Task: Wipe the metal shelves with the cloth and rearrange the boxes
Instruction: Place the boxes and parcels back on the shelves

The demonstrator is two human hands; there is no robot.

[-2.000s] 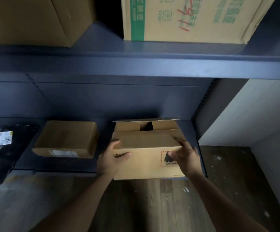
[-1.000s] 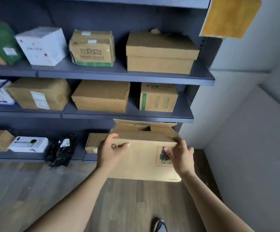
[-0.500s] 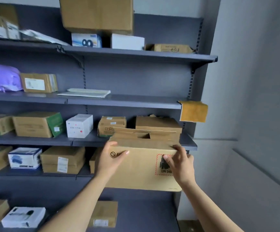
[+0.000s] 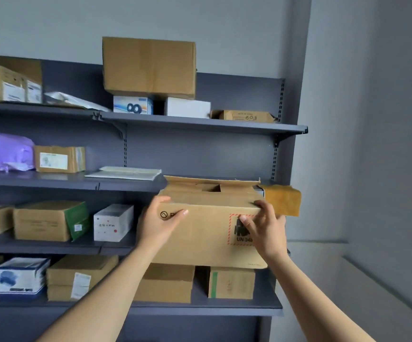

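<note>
I hold a brown cardboard box [image 4: 207, 233] with a red-bordered label and loose top flaps in the air in front of the grey metal shelves. My left hand [image 4: 159, 220] grips its upper left corner, thumb across the front. My right hand [image 4: 265, 228] grips the upper right edge over the label. The box's top is about level with the second shelf [image 4: 71, 182] from the top. A yellow cloth [image 4: 282, 199] hangs over that shelf's right end, just behind the box's right corner.
Cardboard and white boxes fill the shelves: a big box [image 4: 149, 66] on two small ones on the top shelf [image 4: 200, 123], a flat white packet [image 4: 125, 172] and purple bag [image 4: 4, 151] on the second, more boxes lower. A grey wall [image 4: 372, 144] stands on the right.
I have lifted the box from the bottom shelf up to the level of the second shelf from the top. Both hands keep the same grip on its upper corners.
</note>
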